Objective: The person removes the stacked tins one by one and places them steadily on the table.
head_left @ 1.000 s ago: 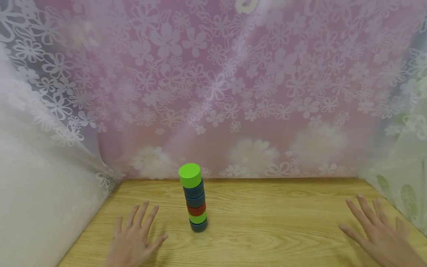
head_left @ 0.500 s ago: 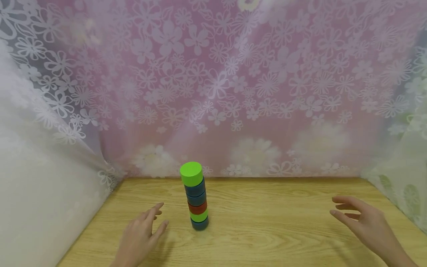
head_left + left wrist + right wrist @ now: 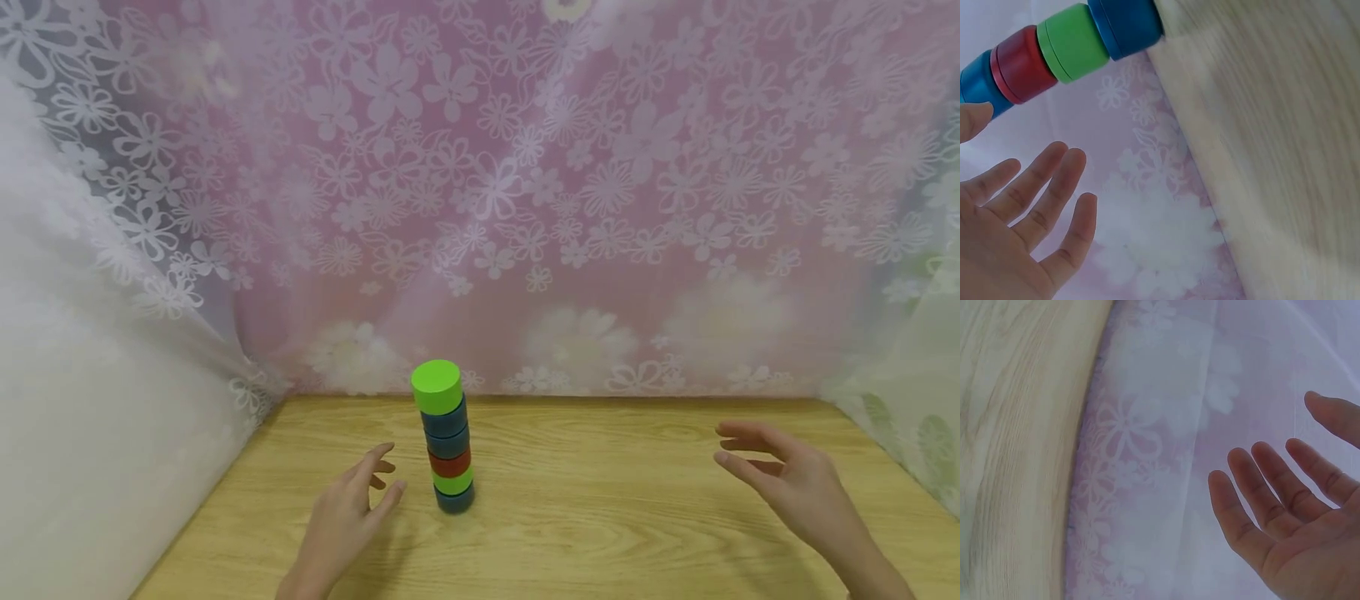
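Observation:
A tall stack of round, lid-like pieces (image 3: 449,462) stands upright on the wooden table (image 3: 600,500), left of centre. From the top it runs bright green, two dark blue, red, green, then dark blue at the base. Just left of the stack is my left hand (image 3: 345,517), thumb and fingers apart, holding nothing and not touching it. In the left wrist view, the lower pieces, among them a green one (image 3: 1072,44), lie past the spread fingers. My right hand (image 3: 795,492) hovers over the table's right side, fingers relaxed and nothing in them.
A pink curtain with white flowers (image 3: 562,192) hangs behind the table's far edge. White sheer fabric (image 3: 90,375) slopes down along the left side, and more pale curtain (image 3: 922,375) hangs at the right.
Both hands have turned from palms down to thumbs inward. My left hand has moved right, closer to the stack; my right hand has moved left. The view has shifted slightly.

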Demonstrator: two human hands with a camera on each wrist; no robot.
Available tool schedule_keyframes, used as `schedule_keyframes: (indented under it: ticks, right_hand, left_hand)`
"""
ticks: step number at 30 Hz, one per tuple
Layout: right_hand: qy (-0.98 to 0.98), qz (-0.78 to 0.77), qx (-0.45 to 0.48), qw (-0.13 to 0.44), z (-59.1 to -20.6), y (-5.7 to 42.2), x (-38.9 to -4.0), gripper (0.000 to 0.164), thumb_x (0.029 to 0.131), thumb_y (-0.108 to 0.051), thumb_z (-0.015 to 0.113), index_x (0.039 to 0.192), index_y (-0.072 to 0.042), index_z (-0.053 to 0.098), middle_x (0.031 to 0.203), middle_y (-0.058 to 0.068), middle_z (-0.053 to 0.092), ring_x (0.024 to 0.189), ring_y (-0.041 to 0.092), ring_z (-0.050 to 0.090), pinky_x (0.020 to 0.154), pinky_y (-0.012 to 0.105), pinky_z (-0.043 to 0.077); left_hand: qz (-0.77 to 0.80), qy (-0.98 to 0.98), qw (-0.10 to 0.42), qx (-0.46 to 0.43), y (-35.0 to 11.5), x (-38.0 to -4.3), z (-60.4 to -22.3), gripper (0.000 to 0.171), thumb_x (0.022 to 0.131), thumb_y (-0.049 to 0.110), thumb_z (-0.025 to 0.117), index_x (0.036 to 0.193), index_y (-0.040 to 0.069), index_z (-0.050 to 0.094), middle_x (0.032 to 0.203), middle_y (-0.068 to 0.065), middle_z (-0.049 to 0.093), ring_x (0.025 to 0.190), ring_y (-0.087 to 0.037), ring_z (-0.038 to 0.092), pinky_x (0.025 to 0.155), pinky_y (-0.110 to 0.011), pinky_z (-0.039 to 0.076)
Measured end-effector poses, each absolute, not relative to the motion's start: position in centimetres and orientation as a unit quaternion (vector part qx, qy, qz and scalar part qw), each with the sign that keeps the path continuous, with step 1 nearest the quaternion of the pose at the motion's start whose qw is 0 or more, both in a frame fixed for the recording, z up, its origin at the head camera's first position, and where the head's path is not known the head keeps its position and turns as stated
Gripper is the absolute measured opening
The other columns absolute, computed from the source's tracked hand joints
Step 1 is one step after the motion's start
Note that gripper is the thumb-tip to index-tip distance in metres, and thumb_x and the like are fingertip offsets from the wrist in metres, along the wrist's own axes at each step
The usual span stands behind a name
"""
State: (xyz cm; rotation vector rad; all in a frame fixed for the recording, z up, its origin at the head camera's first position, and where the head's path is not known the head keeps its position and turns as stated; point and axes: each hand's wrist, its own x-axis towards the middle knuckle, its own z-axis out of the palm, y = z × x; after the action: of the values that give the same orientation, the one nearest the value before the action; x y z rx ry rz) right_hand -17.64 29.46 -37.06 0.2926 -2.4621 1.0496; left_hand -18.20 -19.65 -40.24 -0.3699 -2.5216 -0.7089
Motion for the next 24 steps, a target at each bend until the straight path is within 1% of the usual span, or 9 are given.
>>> schedule_keyframes:
  ticks: [6,12,17,24]
  right_hand:
    - [-0.888,0.389,0.111,0.218,-36.3,28.6,-18.2,0.032,0.094,-0.01,0.074,0.125,-0.003,0.067,0.105,-0.029,0.062,0.095,-0.015,0.054,0.071,0.011,0.049]
    - [-0.871,0.419,0.121,0.226,-36.0,27.6,-19.0,0.03,0.095,-0.009,0.074,0.124,-0.002,0.067,0.107,-0.028,0.063,0.095,-0.01,0.057,0.072,0.013,0.05]
    - [-0.864,0.431,0.126,0.228,-35.8,26.7,-19.4,0.029,0.095,-0.01,0.073,0.123,-0.003,0.067,0.107,-0.024,0.065,0.096,-0.008,0.058,0.073,0.013,0.049]
    - [-0.849,0.459,0.132,0.225,-35.8,25.4,-20.0,0.029,0.094,-0.005,0.073,0.122,0.001,0.066,0.106,-0.022,0.065,0.096,-0.006,0.06,0.075,0.012,0.048]
  left_hand:
    - [-0.275,-0.924,0.234,-0.129,-18.8,-18.4,-40.0,0.046,0.095,0.027,0.074,0.136,0.01,0.06,0.108,0.001,0.073,0.087,-0.018,0.069,0.063,-0.03,0.051]
    - [-0.298,-0.917,0.23,-0.134,-18.5,-18.8,-40.0,0.046,0.097,0.027,0.072,0.138,0.009,0.058,0.109,-0.001,0.073,0.087,-0.019,0.07,0.066,-0.029,0.053]
    - [-0.308,-0.913,0.229,-0.135,-18.2,-19.0,-39.9,0.046,0.096,0.025,0.073,0.137,0.008,0.058,0.109,-0.001,0.073,0.088,-0.021,0.07,0.068,-0.031,0.053]
    - [-0.329,-0.907,0.226,-0.134,-17.9,-19.2,-39.9,0.047,0.096,0.021,0.073,0.137,0.007,0.056,0.109,-0.003,0.072,0.088,-0.022,0.07,0.071,-0.033,0.054]
